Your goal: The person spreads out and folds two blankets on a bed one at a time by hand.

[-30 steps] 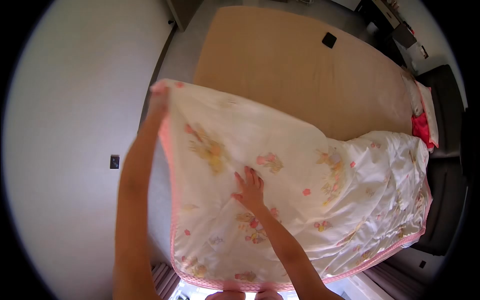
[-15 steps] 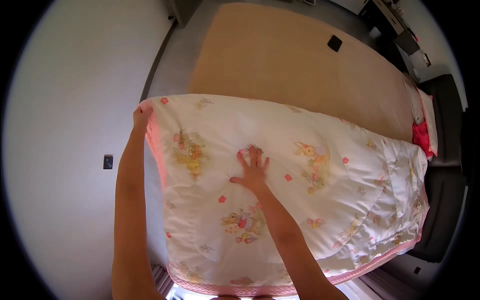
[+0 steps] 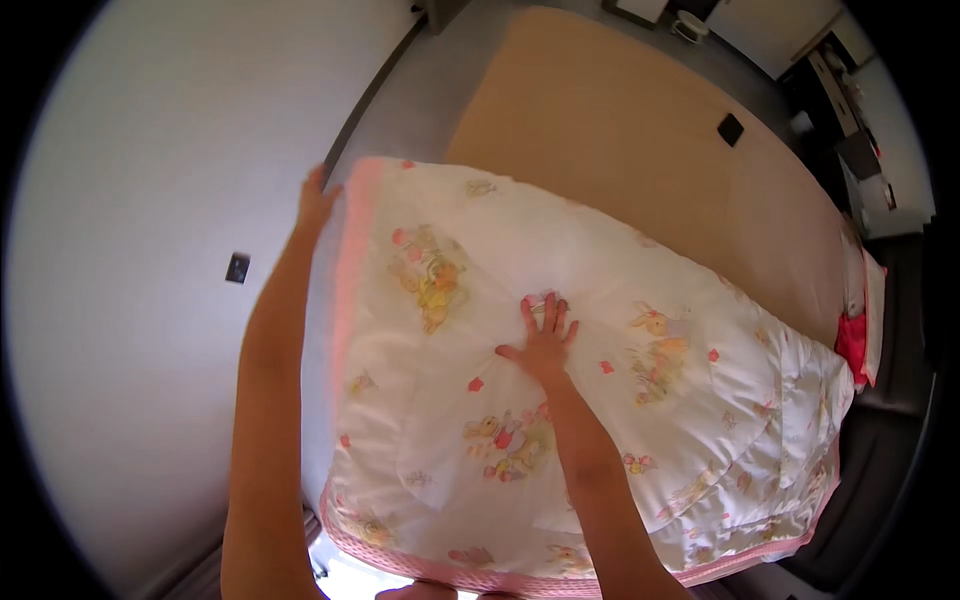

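Note:
A white quilt (image 3: 590, 260) with rabbit and flower prints and a pink border lies folded over the near part of the bed. My right hand (image 3: 543, 345) rests flat on the quilt's middle, its fingers spread. Just left of the quilt's far left corner is my left hand (image 3: 318, 200). Its fingers are apart with nothing in them, and a small gap separates it from the pink edge (image 3: 355, 240).
A tan mattress (image 3: 620, 130) stretches beyond the quilt, with a small black flat object (image 3: 730, 129) on it. Pillows (image 3: 868, 320) lean by the dark headboard (image 3: 885, 440) at right. A white wall (image 3: 150, 300) with a dark socket (image 3: 237, 267) stands on the left.
My left hand has let go of the quilt's corner and moved off to its left. The quilt's left edge has spread out. My right hand stays on the same print. The view has shifted.

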The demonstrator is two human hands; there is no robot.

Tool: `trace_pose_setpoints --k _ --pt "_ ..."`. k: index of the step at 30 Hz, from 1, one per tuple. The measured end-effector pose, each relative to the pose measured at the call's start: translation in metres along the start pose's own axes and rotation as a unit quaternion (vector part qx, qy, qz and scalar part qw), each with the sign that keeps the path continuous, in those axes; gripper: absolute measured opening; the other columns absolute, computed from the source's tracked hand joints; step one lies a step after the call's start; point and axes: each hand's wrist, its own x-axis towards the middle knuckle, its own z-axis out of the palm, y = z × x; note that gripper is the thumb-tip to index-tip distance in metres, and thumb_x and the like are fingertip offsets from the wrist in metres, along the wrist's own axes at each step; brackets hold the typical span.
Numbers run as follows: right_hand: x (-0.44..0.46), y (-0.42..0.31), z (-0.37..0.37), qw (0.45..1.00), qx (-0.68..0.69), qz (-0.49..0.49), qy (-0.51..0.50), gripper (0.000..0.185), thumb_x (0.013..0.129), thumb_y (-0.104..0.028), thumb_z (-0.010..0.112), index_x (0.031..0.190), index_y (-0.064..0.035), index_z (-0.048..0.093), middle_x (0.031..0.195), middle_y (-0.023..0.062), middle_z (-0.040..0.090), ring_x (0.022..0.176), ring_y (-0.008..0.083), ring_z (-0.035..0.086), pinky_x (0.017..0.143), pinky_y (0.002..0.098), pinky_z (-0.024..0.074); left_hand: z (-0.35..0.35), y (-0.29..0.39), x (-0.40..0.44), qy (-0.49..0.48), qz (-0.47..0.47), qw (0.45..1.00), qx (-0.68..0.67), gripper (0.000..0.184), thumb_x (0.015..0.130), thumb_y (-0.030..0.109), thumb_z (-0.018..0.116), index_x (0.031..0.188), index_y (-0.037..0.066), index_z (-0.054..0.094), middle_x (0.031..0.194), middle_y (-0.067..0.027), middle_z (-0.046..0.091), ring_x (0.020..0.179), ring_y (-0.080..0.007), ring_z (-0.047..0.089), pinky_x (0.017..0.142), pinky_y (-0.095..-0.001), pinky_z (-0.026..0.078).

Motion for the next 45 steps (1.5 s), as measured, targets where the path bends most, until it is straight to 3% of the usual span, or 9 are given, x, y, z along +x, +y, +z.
trace_pose_setpoints --k 3,6,9,15,21,29,37,40,45 --pt "0.006 0.005 -0.001 1.000 -0.010 0.003 0.016 0.101 0.061 -0.063 0.062 0.140 -0.0257 0.010 0.145 0.0132 -0.009 0.133 0.0329 -0.008 0.101 0.0580 -0.0004 -0.015 0.045 -0.169 -0.084 0.035 0.995 -0.039 0.043 0.079 0.017 0.062 0.117 0.003 0.048 0.100 -0.0128 0.058 0.083 -0.0190 0.057 0.069 -0.0286 0.047" --pt "0.006 0.005 -0.006 0.999 -0.029 0.007 0.043 0.100 0.063 -0.062 0.061 0.140 -0.0253 0.009 0.145 0.0132 -0.008 0.133 0.0331 -0.006 0.101 0.0584 0.0019 -0.042 0.056 -0.330 -0.236 -0.272 0.914 -0.185 0.041 0.086 0.019 0.050 0.123 0.003 0.042 0.091 -0.0048 0.056 0.081 -0.0135 0.057 0.063 -0.0249 0.047" --pt "0.003 -0.005 0.011 0.997 -0.068 0.011 0.035 0.099 0.065 -0.061 0.060 0.140 -0.0255 0.008 0.145 0.0128 -0.007 0.133 0.0327 -0.006 0.101 0.0584 0.0025 -0.082 0.047 -0.428 -0.138 -0.201 0.960 -0.137 0.042 0.090 0.021 0.044 0.128 0.005 0.039 0.111 -0.0127 0.054 0.106 -0.0230 0.048 0.095 -0.0295 0.032" --pt "0.004 -0.017 0.018 0.987 -0.148 0.053 0.030 0.096 0.067 -0.063 0.057 0.140 -0.0295 0.004 0.146 0.0101 -0.007 0.134 0.0303 -0.007 0.100 0.0603 0.0080 -0.164 -0.041 -0.549 -0.168 -0.591 0.686 -0.390 0.047 0.089 0.041 0.042 0.117 0.006 0.052 0.111 -0.0113 0.057 0.098 -0.0197 0.055 0.088 -0.0303 0.040" --pt "-0.046 -0.050 0.057 0.949 -0.157 0.017 0.273 0.058 0.078 -0.041 0.057 0.128 -0.0186 0.040 0.135 0.0153 0.031 0.120 0.0339 0.035 0.090 0.0542 0.0301 -0.205 -0.063 -0.632 -0.134 -0.707 0.489 -0.493 0.048 0.086 0.045 0.046 0.112 0.006 0.056 0.108 -0.0101 0.059 0.093 -0.0191 0.057 0.085 -0.0312 0.044" --pt "-0.149 -0.127 0.137 0.950 -0.043 -0.200 0.236 0.048 0.083 -0.014 0.047 0.130 -0.0102 0.036 0.137 0.0151 0.029 0.126 0.0288 0.028 0.096 0.0518 0.0247 -0.209 -0.095 -0.662 -0.009 -0.566 0.602 -0.563 0.040 0.082 0.024 0.060 0.114 0.001 0.052 0.106 -0.0136 0.058 0.091 -0.0223 0.058 0.080 -0.0337 0.049" --pt "-0.180 -0.125 0.110 0.971 0.015 -0.208 0.114 0.041 0.082 -0.019 0.049 0.121 -0.0066 0.045 0.132 0.0158 0.034 0.122 0.0326 0.032 0.094 0.0499 0.0311 -0.236 -0.037 -0.614 0.188 -0.504 0.837 -0.102 0.058 0.070 0.009 0.067 0.122 -0.003 0.043 0.105 -0.0179 0.055 0.083 -0.0214 0.057 0.070 -0.0321 0.049" --pt "-0.215 -0.108 0.105 0.931 0.146 -0.303 0.139 0.040 0.082 -0.024 0.053 0.117 -0.0059 0.049 0.123 0.0168 0.043 0.114 0.0307 0.042 0.091 0.0422 0.0355 -0.264 0.007 -0.583 0.224 -0.591 0.715 -0.299 0.056 0.067 0.009 0.067 0.116 -0.009 0.045 0.086 -0.0128 0.061 0.071 -0.0169 0.056 0.063 -0.0296 0.047" --pt "-0.307 -0.067 0.041 0.860 0.489 -0.131 -0.062 0.035 0.086 -0.029 0.048 0.111 -0.0054 0.054 0.108 0.0103 0.054 0.100 0.0214 0.052 0.085 0.0327 0.0400 -0.227 0.266 -0.559 0.040 -0.297 0.937 -0.179 0.028 0.069 0.011 0.062 0.091 -0.006 0.056 0.074 -0.0100 0.061 0.069 -0.0156 0.059 0.057 -0.0311 0.047"
